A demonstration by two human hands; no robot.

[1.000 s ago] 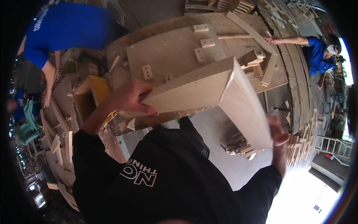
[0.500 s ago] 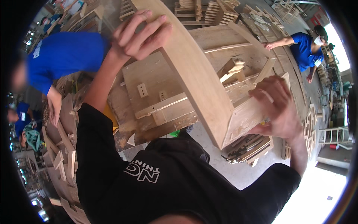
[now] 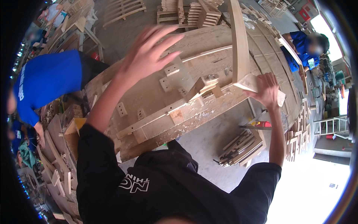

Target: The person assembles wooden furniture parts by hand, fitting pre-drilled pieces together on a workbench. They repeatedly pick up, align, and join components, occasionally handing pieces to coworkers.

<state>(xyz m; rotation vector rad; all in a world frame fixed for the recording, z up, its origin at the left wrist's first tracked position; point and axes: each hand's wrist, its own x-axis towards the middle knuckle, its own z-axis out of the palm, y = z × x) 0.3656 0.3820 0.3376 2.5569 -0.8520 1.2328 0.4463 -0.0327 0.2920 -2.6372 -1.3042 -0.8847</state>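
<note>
right hand [image 3: 267, 89] grips pale flat wooden panel [image 3: 240, 48] stood on edge at the near right edge of the big worn plywood workbench [image 3: 149, 93].
fingers wrapped round panel's lower corner; left hand [image 3: 149, 52] w/ fingers spread wide, above bench, touching nothing; small wooden blocks [image 3: 203, 85] just beside panel.

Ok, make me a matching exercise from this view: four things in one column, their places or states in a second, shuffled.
Things:
1. left hand
2. right hand
3. wooden board
4. bundle of wood strips

States:
A. lying on the floor beside the workbench
B. open, fingers spread, holding nothing
C. gripping the board's lower end
D. standing on edge

Pairs: 1-B, 2-C, 3-D, 4-A
</note>
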